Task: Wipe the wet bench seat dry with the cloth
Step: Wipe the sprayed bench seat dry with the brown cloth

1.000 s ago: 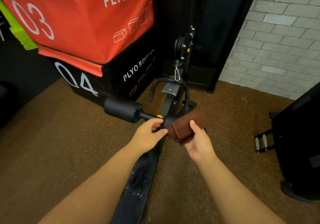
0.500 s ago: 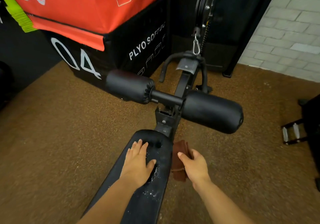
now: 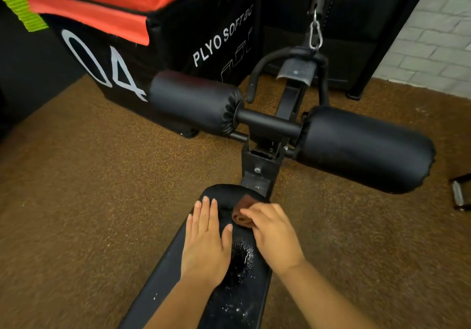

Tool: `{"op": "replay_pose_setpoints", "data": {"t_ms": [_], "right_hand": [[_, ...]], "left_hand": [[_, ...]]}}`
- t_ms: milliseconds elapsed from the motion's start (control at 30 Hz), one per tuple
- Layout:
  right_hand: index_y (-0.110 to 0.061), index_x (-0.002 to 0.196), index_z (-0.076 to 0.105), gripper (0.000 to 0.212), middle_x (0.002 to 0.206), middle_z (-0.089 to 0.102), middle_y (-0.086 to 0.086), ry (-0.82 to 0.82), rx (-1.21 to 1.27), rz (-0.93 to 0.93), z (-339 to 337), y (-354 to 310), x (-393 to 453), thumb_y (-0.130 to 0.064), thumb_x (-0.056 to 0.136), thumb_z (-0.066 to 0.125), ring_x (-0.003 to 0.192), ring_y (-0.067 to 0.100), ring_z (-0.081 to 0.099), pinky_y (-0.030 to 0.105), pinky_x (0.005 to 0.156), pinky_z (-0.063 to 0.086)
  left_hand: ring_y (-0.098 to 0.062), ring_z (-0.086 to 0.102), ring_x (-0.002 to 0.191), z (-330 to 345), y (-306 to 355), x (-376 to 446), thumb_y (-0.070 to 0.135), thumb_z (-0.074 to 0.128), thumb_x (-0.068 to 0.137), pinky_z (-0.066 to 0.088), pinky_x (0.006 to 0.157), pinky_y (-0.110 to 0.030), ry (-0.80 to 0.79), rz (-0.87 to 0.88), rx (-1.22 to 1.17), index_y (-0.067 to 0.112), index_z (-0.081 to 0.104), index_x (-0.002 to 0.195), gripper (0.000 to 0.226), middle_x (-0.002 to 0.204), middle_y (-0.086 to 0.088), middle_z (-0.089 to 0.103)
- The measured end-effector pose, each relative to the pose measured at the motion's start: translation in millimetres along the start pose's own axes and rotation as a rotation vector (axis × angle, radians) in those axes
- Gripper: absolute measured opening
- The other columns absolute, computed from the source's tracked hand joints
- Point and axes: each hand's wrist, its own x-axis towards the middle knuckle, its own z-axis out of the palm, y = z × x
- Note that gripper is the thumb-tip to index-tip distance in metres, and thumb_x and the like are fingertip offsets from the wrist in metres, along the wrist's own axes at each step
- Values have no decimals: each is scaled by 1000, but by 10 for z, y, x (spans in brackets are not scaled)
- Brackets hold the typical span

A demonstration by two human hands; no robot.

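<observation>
The black padded bench seat [image 3: 163,272] runs from the bottom edge up to the middle of the view, with water droplets [image 3: 240,257] glinting along its centre. My left hand [image 3: 206,239] lies flat on the seat's left half, fingers straight. My right hand [image 3: 274,234] holds a folded brown cloth [image 3: 240,212] on the far right part of the seat, fingers curled over it. Most of the cloth is hidden under that hand.
Two black foam roller pads [image 3: 193,102] [image 3: 364,150] stick out on a bar just beyond the seat. A black and orange plyo box [image 3: 178,28] stands at the back left. A cable handle [image 3: 295,58] hangs behind, above brown carpet [image 3: 76,201].
My right hand has brought the cloth from beside the seat's right edge up onto the seat top. The left hand stays flat on the seat. The camera has moved closer.
</observation>
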Motion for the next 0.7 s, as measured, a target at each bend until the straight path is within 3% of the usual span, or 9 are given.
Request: {"op": "replay_pose_setpoints", "data": {"t_ms": [100,267,333,433,500,567,700], "right_hand": [[-18,103,72,48,100,65,-3,-22,-30,-74,-154,244,-136,7,62,76,91,15,52,27,79,53],[-13,115,68,34,107,61,4,44,-22,220,50,8,280,-3,83,62,99,22,52,32,86,49],[-14,116,67,34,107,61,3,2,-24,170,141,-168,271,-5,83,63,98,22,54,32,85,50],[-16,108,70,43,101,63,0,-130,-15,-21,-5,-67,-45,1,69,75,90,20,58,28,81,52],[-19,105,72,47,99,62,-4,-166,-35,-52,-201,123,-173,4,64,77,90,14,55,19,82,47],[-19,105,73,46,99,62,-4,-127,-54,32,-284,253,-99,5,66,76,92,12,52,17,84,42],[-12,110,71,35,100,62,5,46,-19,274,76,-16,423,2,79,66,95,25,55,31,87,47]], "left_hand": [[-6,-32,135,49,0,-34,58,-16,77,-22,109,-24,-23,-5,-50,26,-23,141,72,153,7,-27],[-4,-36,133,36,-11,-51,72,-11,75,-27,105,-21,-32,9,-89,23,-21,145,85,151,9,-31],[-4,-38,132,24,-38,-56,81,-6,71,-26,107,-24,-46,33,-71,22,-22,145,96,150,8,-33],[-5,-40,131,-40,-64,-50,87,30,66,-23,110,-28,-116,47,-94,23,-26,143,115,148,8,-37],[-7,-42,130,-110,-68,-62,84,50,60,-21,111,-31,-163,35,-80,23,-29,142,129,146,8,-41],[-12,-43,130,-167,-77,-103,87,51,55,-20,112,-34,-160,-15,-11,19,-32,141,137,145,5,-43],[-19,-39,133,-175,-98,-228,93,42,50,-18,113,-37,-128,-191,23,13,-36,139,143,145,-3,-43]]}}
